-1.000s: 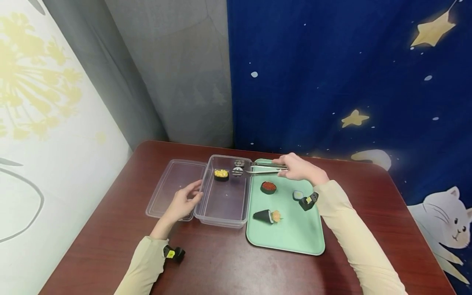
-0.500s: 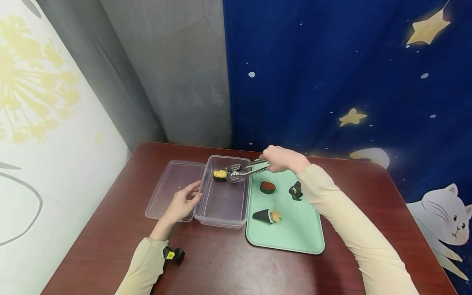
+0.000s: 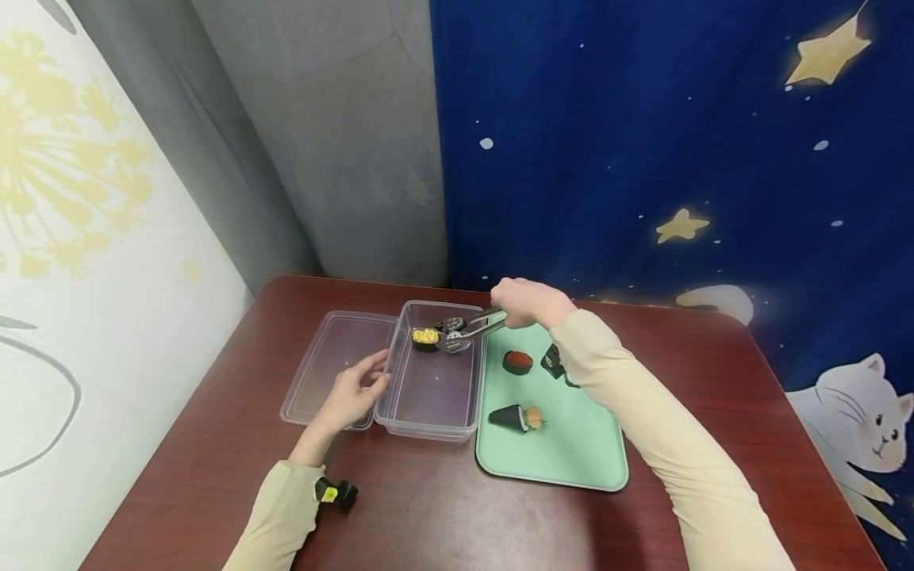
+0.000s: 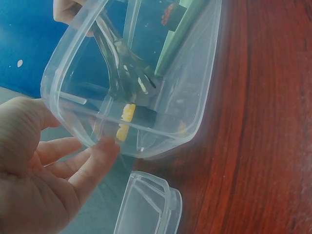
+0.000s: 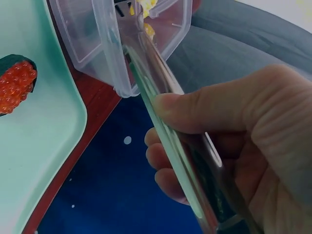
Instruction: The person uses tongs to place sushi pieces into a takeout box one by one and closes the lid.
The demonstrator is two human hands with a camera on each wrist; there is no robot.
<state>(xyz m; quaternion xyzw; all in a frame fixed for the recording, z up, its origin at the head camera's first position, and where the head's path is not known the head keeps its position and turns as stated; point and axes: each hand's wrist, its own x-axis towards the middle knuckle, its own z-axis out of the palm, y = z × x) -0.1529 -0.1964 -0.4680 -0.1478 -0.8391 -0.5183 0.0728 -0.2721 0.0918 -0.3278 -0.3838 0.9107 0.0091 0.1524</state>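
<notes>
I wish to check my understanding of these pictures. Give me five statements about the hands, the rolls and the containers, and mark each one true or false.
1. The right hand holds the tongs. True.
2. The yellow-topped roll is inside the clear box. True.
3. The red-topped roll is also inside the clear box. False: it lies on the green tray.
4. The lid covers the clear box. False: it lies on the table, to the left of the box.
5. The left hand touches the clear box. True.

Silvery tongs (image 5: 157,72), yellow-topped black sushi (image 3: 425,340), red-topped black sushi (image 3: 518,362), mint-green tray (image 3: 564,460), navy curtain (image 3: 550,159) with yellow stars (image 3: 683,225).
</notes>
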